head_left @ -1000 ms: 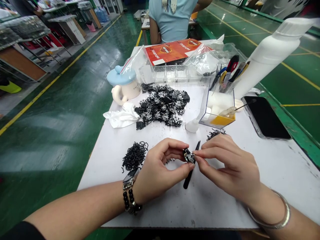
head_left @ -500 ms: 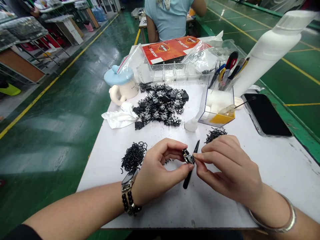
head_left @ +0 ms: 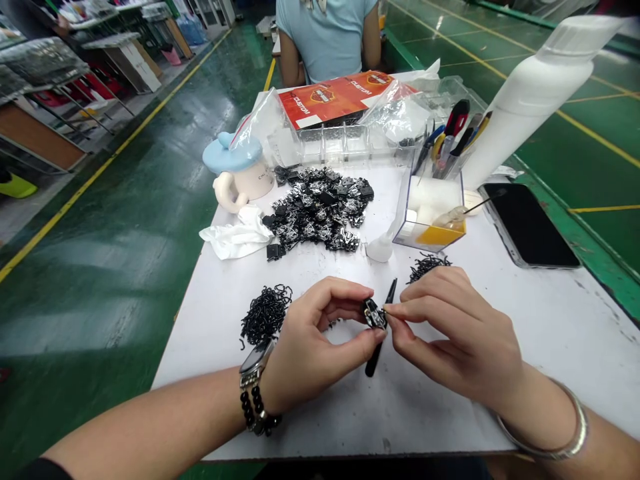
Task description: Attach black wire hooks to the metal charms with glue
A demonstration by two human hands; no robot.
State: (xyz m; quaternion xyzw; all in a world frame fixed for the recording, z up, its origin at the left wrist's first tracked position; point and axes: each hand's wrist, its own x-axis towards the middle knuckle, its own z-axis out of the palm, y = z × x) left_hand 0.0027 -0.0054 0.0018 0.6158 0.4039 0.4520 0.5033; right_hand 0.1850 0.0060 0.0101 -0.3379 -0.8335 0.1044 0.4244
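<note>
Between the thumb and fingers of my left hand point(head_left: 320, 333) is a small black-and-silver part point(head_left: 374, 315), held above the white table. My right hand point(head_left: 450, 327) pinches at the part's right side; whatever sits between its fingertips is too small to make out. Black tweezers point(head_left: 373, 360) lie on the table below and behind the part. Beside my left wrist is a pile of small bent black pieces point(head_left: 265, 313). Another heap of such black pieces point(head_left: 427, 265) shows partly behind my right hand. Farther back lies a large pile of black-and-silver parts point(head_left: 320, 207).
A lidded mug point(head_left: 250, 180) and crumpled tissue point(head_left: 235, 235) stand left. A clear tool box point(head_left: 435, 233), small white bottle point(head_left: 380, 248), tall white bottle point(head_left: 535, 107) and phone point(head_left: 533, 227) are right. Clear trays point(head_left: 335, 143) line the back. A person point(head_left: 327, 40) sits beyond.
The view has shifted slightly, so the table's things sit a little farther left. Both hands keep their hold at the part. The person beyond has lowered an arm.
</note>
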